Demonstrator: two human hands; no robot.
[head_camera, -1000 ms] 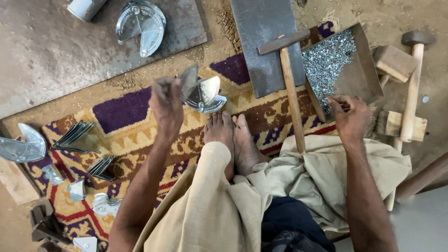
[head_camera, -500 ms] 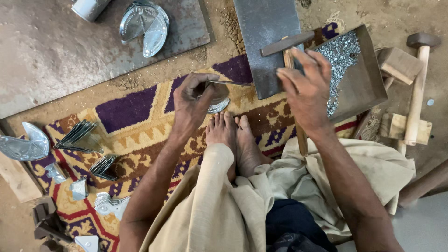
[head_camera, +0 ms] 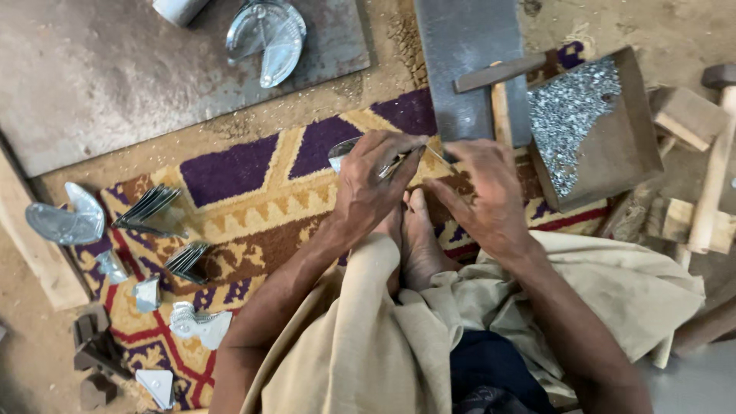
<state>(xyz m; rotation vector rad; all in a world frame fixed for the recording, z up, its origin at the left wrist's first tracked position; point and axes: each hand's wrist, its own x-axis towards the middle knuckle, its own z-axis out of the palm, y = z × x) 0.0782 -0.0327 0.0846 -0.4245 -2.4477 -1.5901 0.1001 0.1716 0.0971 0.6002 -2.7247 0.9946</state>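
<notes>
Head view, only angle there is. The person sits on a patterned rug (head_camera: 253, 192) with feet (head_camera: 418, 238) tucked in, both hands meeting just above the toes. Left hand (head_camera: 376, 188) is closed around a small shiny metal piece (head_camera: 341, 153), which pokes out at its 10 o'clock. Right hand (head_camera: 479, 192) has fingers pinched in toward the same piece from 3 o'clock; it looks like it's holding something tiny there, but what exactly can't be made out.

At 1 o'clock from the hands sits a tray (head_camera: 613, 153) full of small silvery bits, with a hammer (head_camera: 498, 84) lying across a grey slab (head_camera: 468, 54) at 12. More mallets (head_camera: 709, 169) over at 3 o'clock.

Progress-wise: one finished-looking curved metal item (head_camera: 268, 38) rests on the plate (head_camera: 115, 84) at 11 o'clock, another (head_camera: 69, 218) sits at 9. Stacks of cut blanks (head_camera: 149, 208) and loose pieces (head_camera: 199, 322) at 8 and 9 o'clock look untouched, so a good pile seems left to go.
</notes>
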